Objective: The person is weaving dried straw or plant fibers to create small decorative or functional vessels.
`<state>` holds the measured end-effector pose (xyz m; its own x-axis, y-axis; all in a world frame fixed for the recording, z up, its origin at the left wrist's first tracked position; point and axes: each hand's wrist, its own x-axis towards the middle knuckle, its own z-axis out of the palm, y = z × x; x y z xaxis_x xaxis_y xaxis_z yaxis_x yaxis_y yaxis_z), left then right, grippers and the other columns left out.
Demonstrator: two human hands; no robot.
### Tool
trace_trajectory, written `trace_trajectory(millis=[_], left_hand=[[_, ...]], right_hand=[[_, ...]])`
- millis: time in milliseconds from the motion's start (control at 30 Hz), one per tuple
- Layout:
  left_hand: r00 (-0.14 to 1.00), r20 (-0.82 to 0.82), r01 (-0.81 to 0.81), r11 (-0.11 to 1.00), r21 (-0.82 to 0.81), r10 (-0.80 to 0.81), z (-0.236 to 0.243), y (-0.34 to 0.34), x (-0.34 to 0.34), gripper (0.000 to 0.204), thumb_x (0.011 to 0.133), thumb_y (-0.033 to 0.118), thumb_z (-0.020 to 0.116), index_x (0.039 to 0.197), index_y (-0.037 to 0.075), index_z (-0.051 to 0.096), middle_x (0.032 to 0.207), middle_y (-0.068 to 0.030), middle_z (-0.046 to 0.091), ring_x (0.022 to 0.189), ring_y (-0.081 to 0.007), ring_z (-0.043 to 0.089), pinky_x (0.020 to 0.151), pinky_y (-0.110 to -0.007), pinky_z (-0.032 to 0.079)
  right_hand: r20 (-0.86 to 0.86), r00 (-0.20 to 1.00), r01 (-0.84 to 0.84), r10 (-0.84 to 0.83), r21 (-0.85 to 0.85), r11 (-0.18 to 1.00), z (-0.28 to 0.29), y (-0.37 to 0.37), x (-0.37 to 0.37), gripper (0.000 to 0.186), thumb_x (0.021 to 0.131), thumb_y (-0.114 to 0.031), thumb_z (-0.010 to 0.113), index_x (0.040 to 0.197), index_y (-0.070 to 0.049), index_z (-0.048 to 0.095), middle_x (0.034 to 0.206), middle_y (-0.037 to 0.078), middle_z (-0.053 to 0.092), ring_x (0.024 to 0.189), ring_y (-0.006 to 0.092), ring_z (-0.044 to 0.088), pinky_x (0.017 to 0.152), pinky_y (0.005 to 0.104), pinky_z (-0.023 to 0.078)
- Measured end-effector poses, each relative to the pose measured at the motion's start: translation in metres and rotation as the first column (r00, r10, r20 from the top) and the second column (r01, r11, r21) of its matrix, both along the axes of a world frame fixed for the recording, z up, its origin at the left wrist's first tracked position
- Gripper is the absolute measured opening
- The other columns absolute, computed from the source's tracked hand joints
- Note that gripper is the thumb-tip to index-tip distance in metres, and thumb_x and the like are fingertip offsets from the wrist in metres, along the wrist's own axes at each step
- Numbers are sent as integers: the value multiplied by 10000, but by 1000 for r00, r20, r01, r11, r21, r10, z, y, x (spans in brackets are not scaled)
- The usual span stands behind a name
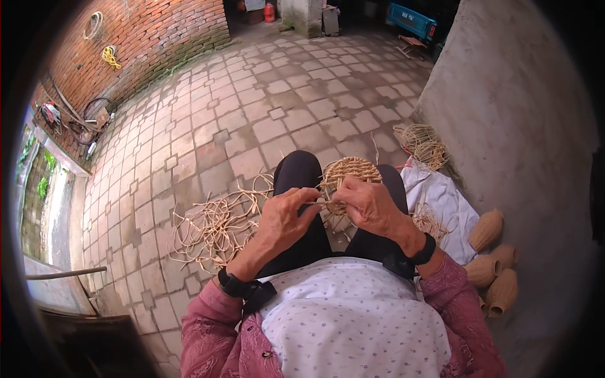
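Observation:
A small round woven straw piece (351, 167) rests between my knees, its dense weave on the far side and loose strands sticking out around it. My left hand (283, 216) is closed in a pinch on a thin straw strand (322, 203) just left of the weave. My right hand (373, 205) lies over the near right part of the woven piece, fingers curled and pinching at its edge. The fingertips of my right hand partly hide that edge. Both wrists wear black bands.
A tangle of loose straw strands (214, 230) spreads on the paving left of my legs. To the right lie a white cloth (438, 198), an open straw frame (423, 145) and several finished woven vessels (486, 230) beside a grey wall (523, 126).

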<state>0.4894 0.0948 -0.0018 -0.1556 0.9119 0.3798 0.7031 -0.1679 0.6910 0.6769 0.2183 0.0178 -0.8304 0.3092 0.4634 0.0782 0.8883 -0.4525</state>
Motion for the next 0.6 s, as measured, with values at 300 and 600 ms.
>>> trace_trajectory(millis=[300,600], left_hand=[[997,-9,83,996,-37,-83,0,-5,-2,120,882,134,666,903,16,672,788,-148,668,683,-307,660,628,-376,507],[985,152,128,931,-342,-80,-14,-9,2,181,896,186,640,908,10,682,682,-112,628,600,-194,598,598,-333,485]], right_hand=[[-14,1000,12,-13,-46,999,-15,10,0,169,735,65,594,830,-71,623,799,76,573,729,286,626,639,362,490],[-20,999,-42,40,-99,994,-20,13,-1,114,766,21,597,802,-84,619,778,84,557,731,290,625,652,382,491]])
